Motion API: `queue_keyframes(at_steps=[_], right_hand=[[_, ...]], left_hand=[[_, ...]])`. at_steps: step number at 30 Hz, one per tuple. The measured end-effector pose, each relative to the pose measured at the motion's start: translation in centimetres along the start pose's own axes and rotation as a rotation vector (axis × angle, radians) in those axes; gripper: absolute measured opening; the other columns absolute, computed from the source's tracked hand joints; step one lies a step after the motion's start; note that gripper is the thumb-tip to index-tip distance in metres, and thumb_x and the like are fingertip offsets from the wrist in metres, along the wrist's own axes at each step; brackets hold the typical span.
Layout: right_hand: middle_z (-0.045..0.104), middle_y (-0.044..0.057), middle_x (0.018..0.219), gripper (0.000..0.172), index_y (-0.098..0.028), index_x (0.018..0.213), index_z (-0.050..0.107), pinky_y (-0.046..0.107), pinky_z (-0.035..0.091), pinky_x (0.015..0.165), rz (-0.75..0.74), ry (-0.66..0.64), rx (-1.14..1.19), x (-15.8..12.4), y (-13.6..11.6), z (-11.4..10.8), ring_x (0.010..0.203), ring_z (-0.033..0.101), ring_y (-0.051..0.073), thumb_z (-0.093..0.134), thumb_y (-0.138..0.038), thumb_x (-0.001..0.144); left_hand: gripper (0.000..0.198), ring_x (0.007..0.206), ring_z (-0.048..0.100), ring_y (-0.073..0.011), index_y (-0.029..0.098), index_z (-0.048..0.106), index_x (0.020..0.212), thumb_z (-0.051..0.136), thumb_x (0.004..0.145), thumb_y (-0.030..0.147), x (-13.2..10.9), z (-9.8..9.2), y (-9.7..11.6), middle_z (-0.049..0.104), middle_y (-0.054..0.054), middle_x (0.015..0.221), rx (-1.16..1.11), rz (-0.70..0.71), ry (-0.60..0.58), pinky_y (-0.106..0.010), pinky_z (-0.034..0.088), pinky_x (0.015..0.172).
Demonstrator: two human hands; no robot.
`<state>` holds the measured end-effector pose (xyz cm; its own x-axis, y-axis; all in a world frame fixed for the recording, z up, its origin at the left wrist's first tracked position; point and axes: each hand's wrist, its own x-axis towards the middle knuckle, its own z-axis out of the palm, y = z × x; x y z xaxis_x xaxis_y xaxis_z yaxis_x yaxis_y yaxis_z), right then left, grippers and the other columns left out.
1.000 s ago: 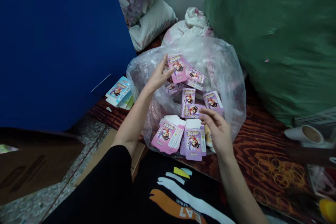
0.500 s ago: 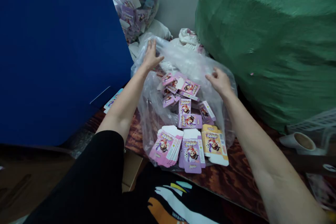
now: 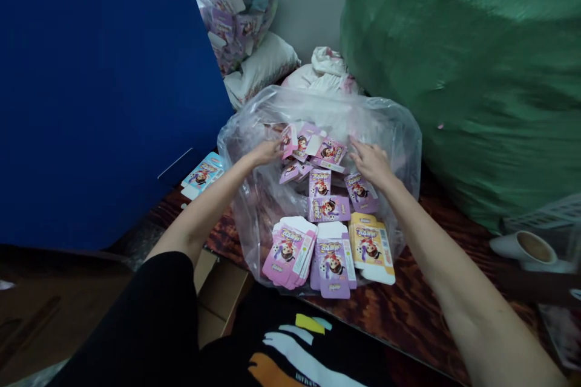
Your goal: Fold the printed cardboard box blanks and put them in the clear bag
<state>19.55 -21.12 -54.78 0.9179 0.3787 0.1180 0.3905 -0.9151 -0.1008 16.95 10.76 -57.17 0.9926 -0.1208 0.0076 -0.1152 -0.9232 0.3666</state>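
Observation:
A clear plastic bag lies spread open on the table, with flat printed card boxes on it. My left hand is at the left of the back pile, its fingers closed on the edge of a pink box, which stands tilted. My right hand is open, fingers stretched out, just right of a pink-purple box in the same pile. Loose purple boxes lie in the middle. Along the front are a fanned pink stack, a purple stack and a yellow stack.
A blue panel rises on the left, with a blue box beside it. A full bag of boxes and white sacks stand behind. A green sack bulges at right, near a paper cup.
Both hands have come down and inward from the bag's rim to the back pile. The rim has settled lower and wider. The pink box at my left fingers has tipped up.

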Motion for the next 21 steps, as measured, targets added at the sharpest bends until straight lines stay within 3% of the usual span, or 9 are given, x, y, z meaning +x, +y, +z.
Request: queue_keyframes(at_steps=[3,8,13,15,18,19,21], right_hand=[[0.068,0.020,0.131,0.053,-0.015,0.143,0.058,0.047,0.046,0.096,0.011,0.018,-0.054,-0.2,1.6,-0.1,0.120,0.057,0.035,0.035,-0.016,0.095],[0.057,0.023,0.146,0.060,-0.015,0.141,0.061,0.051,0.043,0.101,-0.048,0.053,-0.111,-0.7,4.5,0.6,0.134,0.049,0.039,0.046,-0.006,0.083],[0.075,0.015,0.118,0.044,-0.019,0.122,0.072,0.040,0.053,0.087,-0.120,0.030,-0.019,-0.9,5.2,0.2,0.107,0.067,0.030,0.049,-0.014,0.085],[0.075,0.013,0.113,0.039,-0.021,0.117,0.073,0.040,0.054,0.090,-0.079,0.193,0.059,-2.0,5.7,-0.9,0.104,0.068,0.029,0.043,-0.020,0.092],[0.069,0.018,0.115,0.039,-0.019,0.118,0.070,0.053,0.045,0.105,0.211,0.709,0.263,-3.8,6.9,-2.3,0.117,0.062,0.035,0.039,-0.028,0.096],[0.068,0.019,0.115,0.039,-0.020,0.118,0.069,0.057,0.042,0.107,0.292,0.780,0.387,-4.1,7.3,-2.4,0.120,0.059,0.037,0.040,-0.031,0.095],[0.068,0.018,0.111,0.036,-0.023,0.116,0.068,0.062,0.044,0.104,0.313,0.648,0.653,-4.2,7.6,-1.8,0.119,0.059,0.038,0.044,-0.037,0.094]], left_hand=[[0.042,0.122,0.066,-0.0282,0.015,0.064,0.130,0.058,0.090,0.026,-0.8,0.0,-0.5,0.070,-0.014,0.131,0.056,-0.010,-0.039,-0.035,0.050,0.105],[0.048,0.126,0.064,-0.0273,0.019,0.059,0.137,0.061,0.091,0.030,-2.2,-0.6,0.2,0.064,-0.014,0.140,0.096,0.030,-0.020,-0.034,0.050,0.104],[0.042,0.123,0.065,-0.0297,0.016,0.061,0.134,0.059,0.094,0.027,-3.7,-1.2,2.0,0.064,-0.017,0.140,0.102,0.043,0.035,-0.041,0.051,0.104],[0.036,0.122,0.066,-0.0286,0.017,0.062,0.131,0.051,0.098,0.026,-4.3,-1.7,3.0,0.067,-0.015,0.135,0.085,0.060,0.085,-0.042,0.051,0.103],[0.040,0.128,0.061,-0.0271,0.019,0.057,0.138,0.046,0.100,0.025,-4.3,-2.7,5.2,0.060,-0.014,0.144,0.037,0.151,0.277,-0.039,0.051,0.102],[0.046,0.130,0.059,-0.0279,0.020,0.052,0.144,0.048,0.099,0.024,-3.9,-3.1,6.0,0.052,-0.014,0.153,0.033,0.174,0.341,-0.038,0.052,0.100],[0.063,0.128,0.059,-0.0314,0.023,0.038,0.156,0.054,0.095,0.021,-2.4,-3.6,7.3,0.031,-0.015,0.166,0.061,0.169,0.387,-0.038,0.054,0.093]])
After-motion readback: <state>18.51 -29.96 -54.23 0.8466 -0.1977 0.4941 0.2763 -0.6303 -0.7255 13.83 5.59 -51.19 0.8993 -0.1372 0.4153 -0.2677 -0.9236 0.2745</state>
